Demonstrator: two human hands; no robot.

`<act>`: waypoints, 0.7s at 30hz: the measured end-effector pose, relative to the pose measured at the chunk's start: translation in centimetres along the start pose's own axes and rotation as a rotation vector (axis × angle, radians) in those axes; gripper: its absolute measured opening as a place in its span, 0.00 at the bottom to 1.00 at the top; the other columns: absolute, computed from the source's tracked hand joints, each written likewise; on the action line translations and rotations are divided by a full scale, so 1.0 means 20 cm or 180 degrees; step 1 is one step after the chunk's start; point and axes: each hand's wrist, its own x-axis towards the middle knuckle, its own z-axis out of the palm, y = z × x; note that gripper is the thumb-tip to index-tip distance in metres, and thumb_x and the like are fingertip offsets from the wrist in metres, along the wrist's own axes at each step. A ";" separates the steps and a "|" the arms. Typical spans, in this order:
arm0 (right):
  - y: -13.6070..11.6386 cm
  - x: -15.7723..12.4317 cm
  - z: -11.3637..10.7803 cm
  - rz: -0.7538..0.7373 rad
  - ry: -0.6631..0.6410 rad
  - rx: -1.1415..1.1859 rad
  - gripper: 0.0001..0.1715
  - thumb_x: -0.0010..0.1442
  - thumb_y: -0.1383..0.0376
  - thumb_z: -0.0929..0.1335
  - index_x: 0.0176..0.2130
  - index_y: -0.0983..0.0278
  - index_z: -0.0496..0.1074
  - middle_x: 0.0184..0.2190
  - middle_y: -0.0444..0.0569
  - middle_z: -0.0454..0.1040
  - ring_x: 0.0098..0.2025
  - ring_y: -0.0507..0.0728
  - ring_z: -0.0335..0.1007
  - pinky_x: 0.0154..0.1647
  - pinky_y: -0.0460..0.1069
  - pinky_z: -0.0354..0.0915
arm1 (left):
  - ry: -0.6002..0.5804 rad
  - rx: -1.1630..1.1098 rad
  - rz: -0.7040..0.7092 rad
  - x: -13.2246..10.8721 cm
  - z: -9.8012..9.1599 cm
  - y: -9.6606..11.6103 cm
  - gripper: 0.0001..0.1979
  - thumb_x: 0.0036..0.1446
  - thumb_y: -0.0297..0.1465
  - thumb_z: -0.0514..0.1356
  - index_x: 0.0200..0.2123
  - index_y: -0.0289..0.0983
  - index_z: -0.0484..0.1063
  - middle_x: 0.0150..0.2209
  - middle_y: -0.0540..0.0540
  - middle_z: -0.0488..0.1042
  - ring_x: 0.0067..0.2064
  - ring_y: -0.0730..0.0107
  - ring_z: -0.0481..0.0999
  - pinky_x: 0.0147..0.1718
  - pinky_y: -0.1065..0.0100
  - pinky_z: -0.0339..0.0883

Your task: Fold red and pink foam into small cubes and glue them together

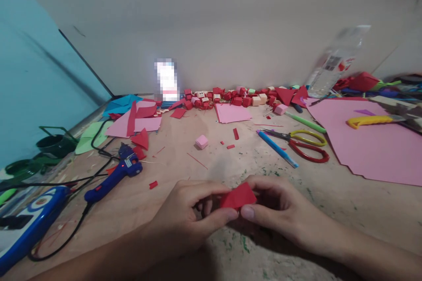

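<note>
Tabletop [174, 167] spreads below; left hand [193, 210] and right hand [292, 215] both grip the red paper [238, 196], neither nearer, its long axis running between them.

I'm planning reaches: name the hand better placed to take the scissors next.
Likely the right hand: the scissors lie on its side, nearer it than the left hand, though both hold the red paper.

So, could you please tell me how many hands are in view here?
2: the left hand holds the red paper piece at its left end, and the right hand holds it at its right. Some fingers are partly hidden.
</note>
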 end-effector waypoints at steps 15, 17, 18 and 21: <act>0.02 -0.01 -0.01 0.0178 0.0107 -0.0417 0.28 0.60 0.44 0.74 0.30 0.65 0.71 0.22 0.44 0.68 0.23 0.49 0.59 0.22 0.45 0.53 | -0.0054 0.0157 0.0511 -0.01 -0.01 0.00 0.13 0.70 0.27 0.55 0.37 0.37 0.80 0.30 0.49 0.81 0.29 0.73 0.77 0.30 0.75 0.65; 0.02 -0.01 -0.01 0.0146 0.0169 -0.0310 0.27 0.60 0.44 0.74 0.30 0.65 0.71 0.22 0.43 0.67 0.23 0.50 0.58 0.22 0.45 0.54 | 0.0015 0.0292 0.0658 -0.01 0.01 -0.02 0.11 0.68 0.27 0.56 0.37 0.36 0.79 0.28 0.49 0.80 0.28 0.73 0.75 0.29 0.74 0.64; 0.02 -0.01 -0.01 0.0123 0.0155 -0.0310 0.26 0.59 0.45 0.74 0.30 0.65 0.71 0.23 0.43 0.67 0.24 0.50 0.59 0.23 0.45 0.55 | 0.0037 0.0334 0.0711 -0.01 0.01 -0.03 0.12 0.68 0.27 0.56 0.36 0.35 0.79 0.27 0.49 0.79 0.27 0.73 0.74 0.28 0.74 0.63; 0.01 -0.01 -0.02 0.0099 0.0009 -0.0613 0.23 0.59 0.48 0.75 0.32 0.66 0.73 0.23 0.43 0.68 0.24 0.50 0.59 0.23 0.45 0.56 | 0.0049 0.0356 0.0718 -0.02 0.02 -0.05 0.11 0.68 0.27 0.56 0.37 0.34 0.79 0.28 0.49 0.79 0.27 0.74 0.73 0.28 0.74 0.62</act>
